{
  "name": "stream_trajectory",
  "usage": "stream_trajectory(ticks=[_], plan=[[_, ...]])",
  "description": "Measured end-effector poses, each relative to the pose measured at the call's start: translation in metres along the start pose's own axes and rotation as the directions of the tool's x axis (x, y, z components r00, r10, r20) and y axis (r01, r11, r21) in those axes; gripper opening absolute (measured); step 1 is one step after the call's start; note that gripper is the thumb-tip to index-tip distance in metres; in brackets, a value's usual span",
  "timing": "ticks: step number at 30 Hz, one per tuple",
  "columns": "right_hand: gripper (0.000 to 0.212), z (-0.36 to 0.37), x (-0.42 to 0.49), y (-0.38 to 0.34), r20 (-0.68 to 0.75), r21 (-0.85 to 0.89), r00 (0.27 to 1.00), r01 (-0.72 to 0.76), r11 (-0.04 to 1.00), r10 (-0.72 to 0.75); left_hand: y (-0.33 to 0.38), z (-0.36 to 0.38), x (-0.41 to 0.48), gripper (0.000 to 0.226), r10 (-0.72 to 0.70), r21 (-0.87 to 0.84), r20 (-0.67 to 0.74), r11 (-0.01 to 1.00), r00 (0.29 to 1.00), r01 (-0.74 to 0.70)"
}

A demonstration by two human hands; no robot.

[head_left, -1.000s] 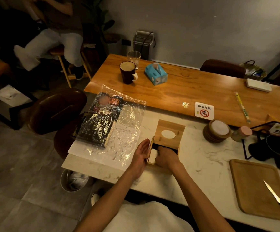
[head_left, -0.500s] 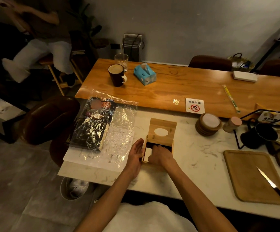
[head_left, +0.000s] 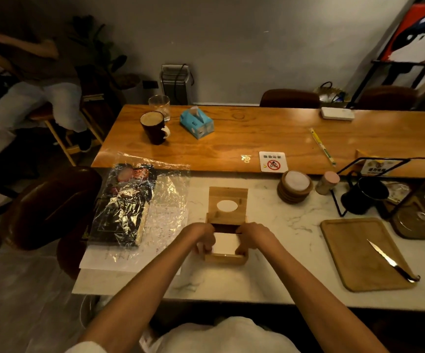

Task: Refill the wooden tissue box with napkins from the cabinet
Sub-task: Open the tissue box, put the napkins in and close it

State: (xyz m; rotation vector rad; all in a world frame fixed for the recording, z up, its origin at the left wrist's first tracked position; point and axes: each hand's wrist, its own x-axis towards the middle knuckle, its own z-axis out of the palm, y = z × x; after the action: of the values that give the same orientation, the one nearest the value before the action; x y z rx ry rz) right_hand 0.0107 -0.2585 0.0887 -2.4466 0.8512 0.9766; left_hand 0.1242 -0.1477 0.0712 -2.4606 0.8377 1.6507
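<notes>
The wooden tissue box (head_left: 225,258) stands on the marble counter in front of me. Its lid (head_left: 228,197), which has an oval hole, is tipped back open. A white stack of napkins (head_left: 226,242) lies flat inside the box. My left hand (head_left: 202,236) curls over the left wall, with its fingers at the left edge of the stack. My right hand (head_left: 252,234) curls in the same way at the right edge. Both sets of fingertips are partly hidden inside the box.
A plastic-wrapped package (head_left: 122,207) lies on papers to the left. To the right are a wooden board (head_left: 354,250) with a knife (head_left: 390,261), stacked coasters (head_left: 295,186) and a black pitcher (head_left: 365,194). A mug (head_left: 154,126) and a blue tissue pack (head_left: 196,122) stand on the wooden table behind. A person sits far left.
My left hand went from lying flat against the box's left side to curling over it. My right hand shifted to the right edge, and the napkin stack now shows flat between them.
</notes>
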Motion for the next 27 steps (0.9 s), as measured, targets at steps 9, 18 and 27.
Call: stream_trajectory(ticks=[9,18,27], plan=[[0.049,0.006,0.012,-0.002,0.033,0.075,0.998,-0.058,0.996,0.055,0.009,0.001,-0.006,0.034,-0.103,0.070,-0.016,0.992,0.995,0.104],[0.043,0.006,0.015,-0.001,0.024,0.070,0.998,-0.053,0.996,0.051,0.010,0.004,-0.006,0.008,-0.073,0.169,-0.047,0.982,0.996,0.080],[0.055,0.009,-0.007,0.008,-0.108,0.099,0.993,0.053,0.994,-0.042,-0.015,0.004,-0.018,0.074,0.135,-0.097,-0.129,0.984,0.982,-0.148]])
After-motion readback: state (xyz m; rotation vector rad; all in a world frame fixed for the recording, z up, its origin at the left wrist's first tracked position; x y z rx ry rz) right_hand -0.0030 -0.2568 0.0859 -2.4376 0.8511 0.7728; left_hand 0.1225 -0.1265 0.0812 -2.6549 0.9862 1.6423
